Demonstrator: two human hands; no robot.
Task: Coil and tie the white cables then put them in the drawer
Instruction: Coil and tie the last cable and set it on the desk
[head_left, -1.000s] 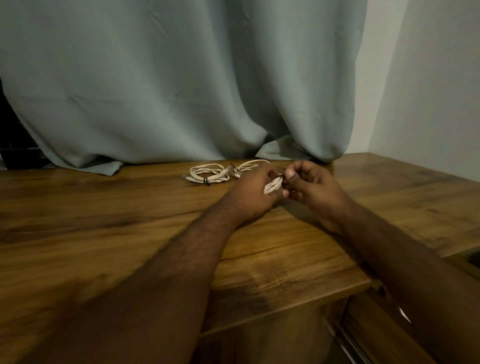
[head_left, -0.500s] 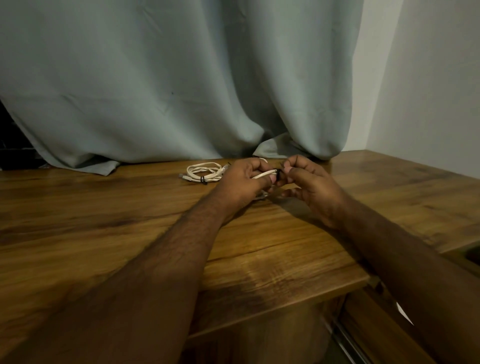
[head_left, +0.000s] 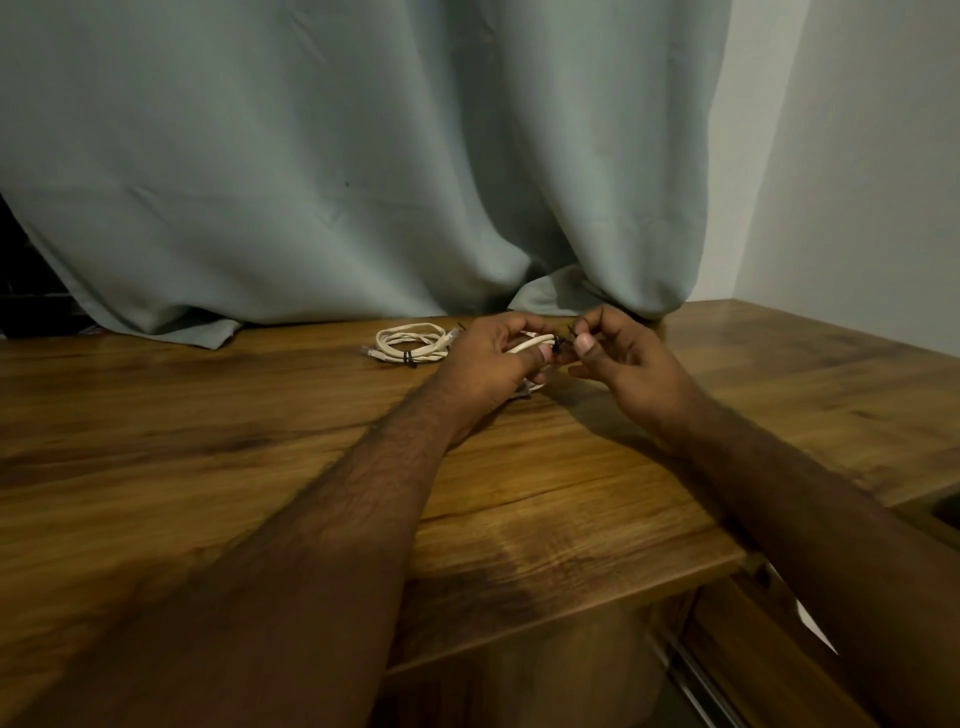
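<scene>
While my left hand (head_left: 485, 364) grips the coiled white cable (head_left: 530, 344) just above the wooden table (head_left: 571, 467), my right hand (head_left: 618, 358) pinches the dark tie (head_left: 563, 342) wrapped around it. A second coil (head_left: 410, 343), already bound, lies on the table just beyond my left hand. Risk: should the tie slip from my right fingertips before it is cinched, the loops would likely spring apart. The drawer (head_left: 753, 649) sits at lower right.

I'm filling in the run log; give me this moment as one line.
step: tying second coil | left hand: grips white cable | right hand: pinches black tie | tied coil: on wooden table
</scene>
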